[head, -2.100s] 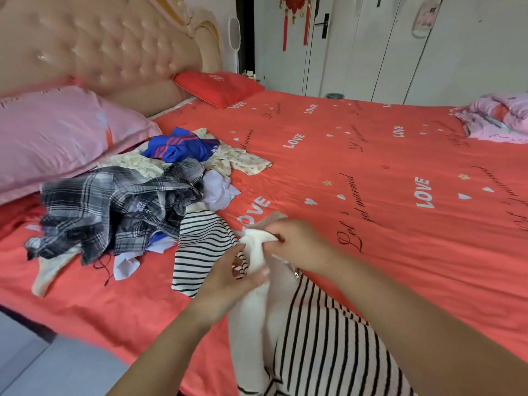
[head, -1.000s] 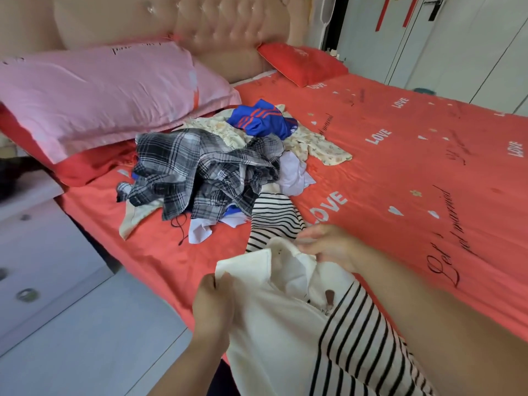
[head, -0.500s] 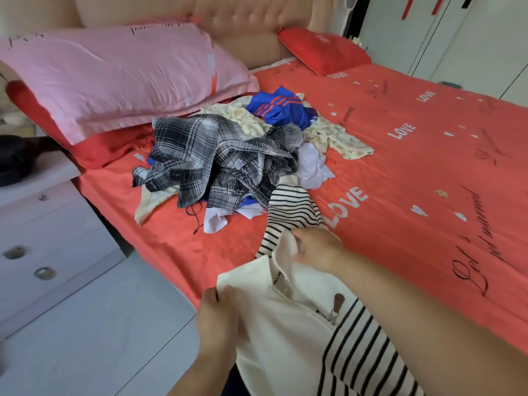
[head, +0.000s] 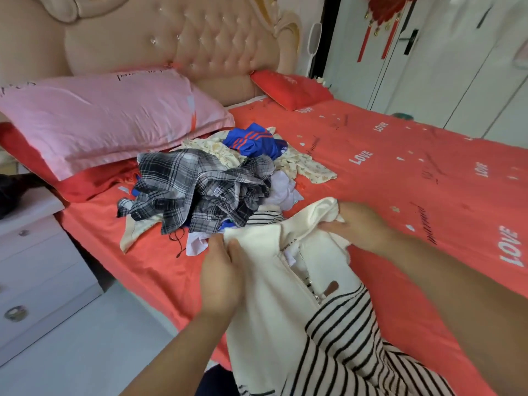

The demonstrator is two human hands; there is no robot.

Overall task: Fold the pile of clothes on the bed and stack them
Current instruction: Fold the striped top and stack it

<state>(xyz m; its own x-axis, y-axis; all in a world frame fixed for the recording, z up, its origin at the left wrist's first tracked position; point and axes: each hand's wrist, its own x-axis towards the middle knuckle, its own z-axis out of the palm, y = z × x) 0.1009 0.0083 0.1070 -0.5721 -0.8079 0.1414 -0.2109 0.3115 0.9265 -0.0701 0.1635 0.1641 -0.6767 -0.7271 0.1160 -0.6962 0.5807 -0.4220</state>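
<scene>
The left hand (head: pixel 221 275) was closed tight on the cream top (head: pixel 265 304). Its thumb and fingers pinched the top's near shoulder edge. The right hand (head: pixel 360 227) was closed on the same top too, holding the collar end, with a lump of cream cloth sticking out just past its fingers.

The top was stretched between the two hands. The rest of it hung down from them toward the person, over the edge of the bed (head: pixel 414 178). The zip (head: pixel 303 277) ran down between the two hands, nearer the right one. Below the hands the cloth turned to black and white stripes.

Just past the left hand lay the pile of clothes (head: pixel 205 192), all in a heap. A grey check shirt (head: pixel 183 178) was on top of it, close to the left hand's fingertips. A blue piece (head: pixel 253 142) sat at the pile's far side, well away from both hands. A pink pillow (head: pixel 100 115) lay beyond the pile. A white chest of drawers (head: pixel 40 270) stood off to the left hand's side, beside the bed.
</scene>
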